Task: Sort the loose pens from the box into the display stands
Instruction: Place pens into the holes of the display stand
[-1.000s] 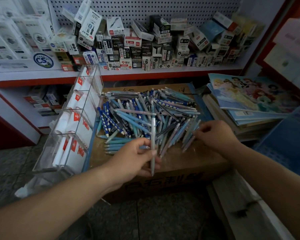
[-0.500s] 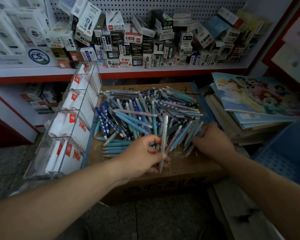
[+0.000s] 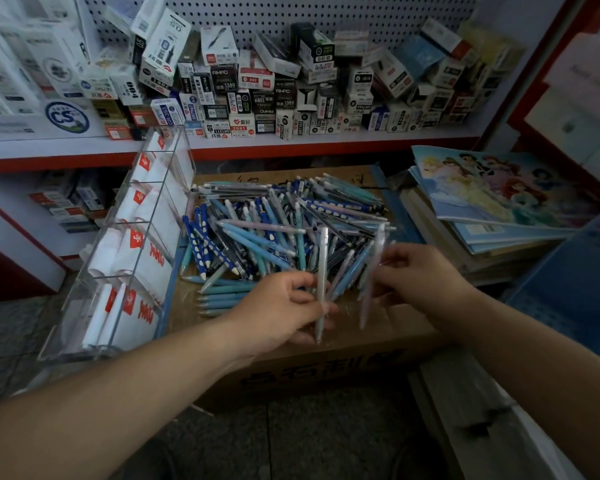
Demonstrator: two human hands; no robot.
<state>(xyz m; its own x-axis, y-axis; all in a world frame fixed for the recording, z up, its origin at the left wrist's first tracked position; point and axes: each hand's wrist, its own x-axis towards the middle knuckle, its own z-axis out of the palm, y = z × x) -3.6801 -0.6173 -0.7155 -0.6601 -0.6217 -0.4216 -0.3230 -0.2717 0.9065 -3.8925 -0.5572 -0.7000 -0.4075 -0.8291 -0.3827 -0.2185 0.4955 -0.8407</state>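
Observation:
A heap of loose pens (image 3: 278, 230), blue, teal and pale, lies on top of a cardboard box (image 3: 388, 327). My left hand (image 3: 278, 306) grips one pale whitish pen (image 3: 322, 258) upright at the box's near edge. My right hand (image 3: 426, 278) holds a pale pink pen (image 3: 373, 271), also nearly upright, just right of the first. A clear acrylic display stand (image 3: 136, 244) with several compartments and red-and-white cards leans at the box's left side; I see no pens in it.
A shelf (image 3: 291, 147) behind the box carries many small pen cartons under a pegboard. Stacked picture notebooks (image 3: 499, 202) lie right of the box, with a blue crate (image 3: 568, 289) nearer. Tiled floor (image 3: 309, 445) lies in front.
My right hand has lifted out of the pile with a pale pink pen and raised it beside the left hand's pen. The left hand has kept its pen, shifting slightly right.

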